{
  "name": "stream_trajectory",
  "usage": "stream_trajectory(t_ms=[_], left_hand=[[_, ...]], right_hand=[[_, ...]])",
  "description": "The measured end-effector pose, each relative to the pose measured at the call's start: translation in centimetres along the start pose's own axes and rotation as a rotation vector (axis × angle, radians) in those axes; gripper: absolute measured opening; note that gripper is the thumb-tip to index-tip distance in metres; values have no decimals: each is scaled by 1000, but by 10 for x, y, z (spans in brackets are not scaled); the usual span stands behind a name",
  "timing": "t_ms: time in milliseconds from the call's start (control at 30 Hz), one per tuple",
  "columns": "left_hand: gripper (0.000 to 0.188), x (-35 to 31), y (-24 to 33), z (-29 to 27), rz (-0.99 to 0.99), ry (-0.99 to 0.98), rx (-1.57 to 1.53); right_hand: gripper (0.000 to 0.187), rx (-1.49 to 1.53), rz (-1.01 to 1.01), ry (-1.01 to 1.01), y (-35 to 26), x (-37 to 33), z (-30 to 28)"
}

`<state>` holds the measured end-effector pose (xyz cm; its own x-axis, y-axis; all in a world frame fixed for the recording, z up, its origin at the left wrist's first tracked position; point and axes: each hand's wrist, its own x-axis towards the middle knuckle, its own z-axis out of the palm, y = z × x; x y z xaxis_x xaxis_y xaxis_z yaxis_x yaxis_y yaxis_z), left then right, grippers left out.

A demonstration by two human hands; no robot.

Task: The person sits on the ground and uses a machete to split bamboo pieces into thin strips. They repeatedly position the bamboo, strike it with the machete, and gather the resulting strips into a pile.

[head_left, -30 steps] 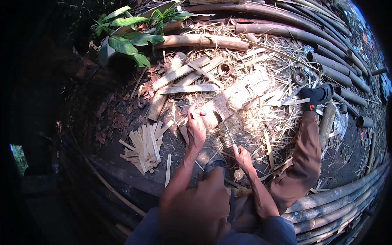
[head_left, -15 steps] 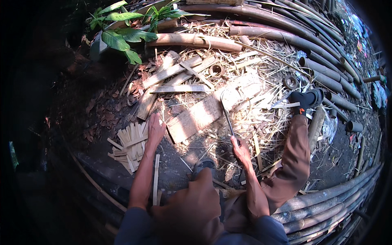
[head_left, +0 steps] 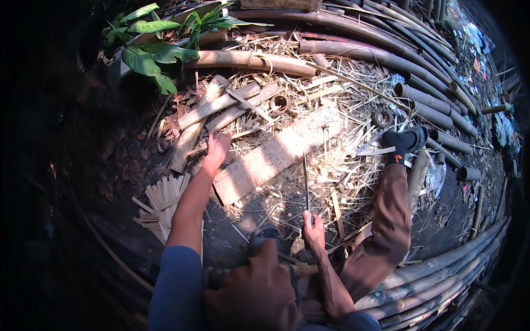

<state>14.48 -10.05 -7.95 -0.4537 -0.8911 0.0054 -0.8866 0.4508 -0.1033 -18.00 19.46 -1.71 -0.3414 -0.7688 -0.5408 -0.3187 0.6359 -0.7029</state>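
At the centre of the view, a flat plank (head_left: 274,156) lies slantwise on a litter of straw and splinters, its near end toward seven o'clock and its far end toward one o'clock. Just off that near end the left hand (head_left: 216,148) reaches out, palm down, on a split slat (head_left: 193,134) that touches the plank's left side; the fingers curl over something, but whether they pinch a slat or only press on it cannot be told, since the palm hides what lies beneath. Toward five o'clock from the plank, the right hand (head_left: 313,230) is closed round the handle of a long thin blade (head_left: 305,180), which points up toward twelve o'clock with its tip just beside the plank's right edge; the handle itself is swallowed by the fist. A heap of short cut strips (head_left: 162,199) sits at eight o'clock from the left hand, partly covered by the forearm. At three o'clock a leg in brown cloth stretches out to a dark shoe (head_left: 406,142). Round poles (head_left: 419,99) curve along the upper right, bent by the lens and cut off at the rim. A leafy plant (head_left: 144,54) stands at eleven o'clock. Left of it all is deep shadow where nothing can be made out, and the knee and sleeve at the bottom edge block the ground nearest the body.
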Motion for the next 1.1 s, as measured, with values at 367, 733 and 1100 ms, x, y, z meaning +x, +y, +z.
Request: stream_trajectory(t_ms=[367, 733, 1100], left_hand=[[20, -52, 55, -155, -515, -233, -1947], [20, -37, 114, -169, -301, 210, -1561], [22, -37, 129, -227, -86, 241, -1296]], right_hand=[[49, 85, -27, 23, -18, -13, 12], [45, 102, -178, -14, -38, -40, -15], [37, 237, -505, -135, -152, -79, -83]])
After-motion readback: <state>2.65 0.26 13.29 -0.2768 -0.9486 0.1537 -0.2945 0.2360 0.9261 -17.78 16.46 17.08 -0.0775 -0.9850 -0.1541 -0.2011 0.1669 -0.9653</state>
